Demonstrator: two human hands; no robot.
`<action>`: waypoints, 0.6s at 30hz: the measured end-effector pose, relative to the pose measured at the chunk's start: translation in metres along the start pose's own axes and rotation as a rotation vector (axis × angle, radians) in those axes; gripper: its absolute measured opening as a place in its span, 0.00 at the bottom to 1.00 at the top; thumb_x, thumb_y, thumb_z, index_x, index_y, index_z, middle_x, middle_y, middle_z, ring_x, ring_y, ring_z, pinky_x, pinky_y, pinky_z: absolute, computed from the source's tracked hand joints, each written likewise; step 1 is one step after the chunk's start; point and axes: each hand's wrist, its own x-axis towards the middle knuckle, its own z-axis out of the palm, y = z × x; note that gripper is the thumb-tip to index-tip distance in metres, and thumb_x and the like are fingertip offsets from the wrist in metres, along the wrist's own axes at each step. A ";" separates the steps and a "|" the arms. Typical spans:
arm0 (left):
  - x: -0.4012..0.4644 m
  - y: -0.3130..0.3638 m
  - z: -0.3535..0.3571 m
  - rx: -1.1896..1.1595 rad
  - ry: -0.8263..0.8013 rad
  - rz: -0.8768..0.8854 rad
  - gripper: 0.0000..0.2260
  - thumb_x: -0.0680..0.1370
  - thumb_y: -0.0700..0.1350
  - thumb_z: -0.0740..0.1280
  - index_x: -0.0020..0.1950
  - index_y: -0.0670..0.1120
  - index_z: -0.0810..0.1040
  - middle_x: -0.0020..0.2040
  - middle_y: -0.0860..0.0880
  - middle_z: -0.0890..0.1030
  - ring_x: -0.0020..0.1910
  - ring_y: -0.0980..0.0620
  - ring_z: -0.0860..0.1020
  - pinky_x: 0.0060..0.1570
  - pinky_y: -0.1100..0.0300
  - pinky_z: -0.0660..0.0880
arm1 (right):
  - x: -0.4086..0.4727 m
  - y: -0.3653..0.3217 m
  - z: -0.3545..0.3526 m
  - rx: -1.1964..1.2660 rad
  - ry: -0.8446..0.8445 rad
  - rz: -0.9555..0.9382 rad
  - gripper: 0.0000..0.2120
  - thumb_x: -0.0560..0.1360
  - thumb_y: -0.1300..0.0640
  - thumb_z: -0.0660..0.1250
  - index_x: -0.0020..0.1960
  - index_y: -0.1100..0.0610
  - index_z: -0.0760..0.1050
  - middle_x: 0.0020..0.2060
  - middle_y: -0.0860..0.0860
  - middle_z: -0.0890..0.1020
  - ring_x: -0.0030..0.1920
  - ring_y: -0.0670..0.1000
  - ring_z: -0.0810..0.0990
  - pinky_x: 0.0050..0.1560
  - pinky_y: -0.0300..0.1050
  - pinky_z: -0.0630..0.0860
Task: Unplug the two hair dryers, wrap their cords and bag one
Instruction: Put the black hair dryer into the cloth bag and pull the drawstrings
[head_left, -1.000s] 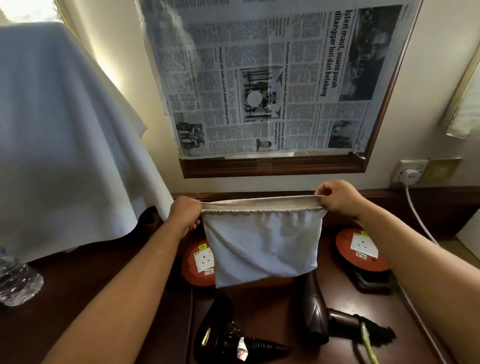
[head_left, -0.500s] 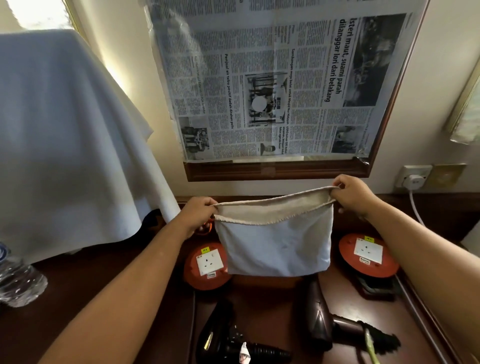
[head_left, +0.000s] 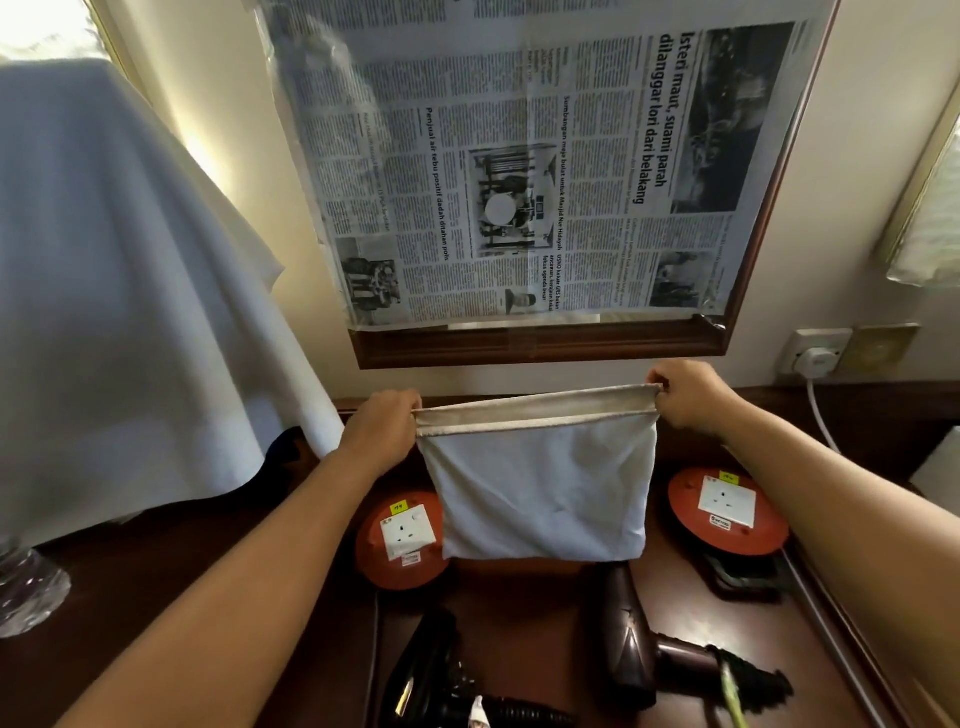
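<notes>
I hold a pale cloth drawstring bag (head_left: 540, 493) in the air above the dark wooden desk. My left hand (head_left: 382, 428) grips its top-left corner and my right hand (head_left: 688, 395) grips the top-right corner, so the hem is stretched flat between them. Below the bag lie two hair dryers: a black one (head_left: 431, 675) at the bottom centre and a dark brown one (head_left: 628, 639) to its right, with cord wound around its handle (head_left: 748, 680). The bag hangs flat.
Two orange extension reels with white sockets sit on the desk, one on the left (head_left: 402, 540) and one on the right (head_left: 727, 506). A white plug (head_left: 818, 358) sits in the wall socket. White cloth (head_left: 119, 312) drapes at left beside a water bottle (head_left: 28, 592).
The bag's mouth, slightly open half a second ago, is now pulled flat and taut between my hands. The view has shifted a little.
</notes>
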 end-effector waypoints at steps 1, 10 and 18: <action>0.001 -0.001 0.002 0.040 -0.006 0.018 0.09 0.77 0.38 0.60 0.53 0.43 0.77 0.51 0.42 0.80 0.48 0.43 0.77 0.43 0.54 0.71 | 0.002 0.001 0.001 -0.017 -0.002 -0.007 0.04 0.72 0.66 0.64 0.42 0.57 0.74 0.37 0.53 0.75 0.38 0.52 0.74 0.31 0.40 0.67; 0.036 0.005 0.018 0.112 0.102 -0.084 0.03 0.77 0.37 0.59 0.48 0.43 0.71 0.43 0.41 0.79 0.38 0.44 0.73 0.33 0.53 0.66 | 0.028 0.007 0.016 0.008 0.131 -0.125 0.07 0.73 0.69 0.60 0.44 0.58 0.66 0.42 0.52 0.68 0.41 0.56 0.70 0.34 0.43 0.64; 0.057 0.018 0.037 -0.461 0.309 -0.434 0.12 0.74 0.34 0.60 0.48 0.46 0.80 0.46 0.45 0.81 0.46 0.42 0.79 0.42 0.56 0.74 | 0.037 0.015 0.026 0.214 0.337 -0.131 0.08 0.72 0.72 0.57 0.46 0.61 0.67 0.43 0.54 0.70 0.38 0.52 0.68 0.33 0.40 0.63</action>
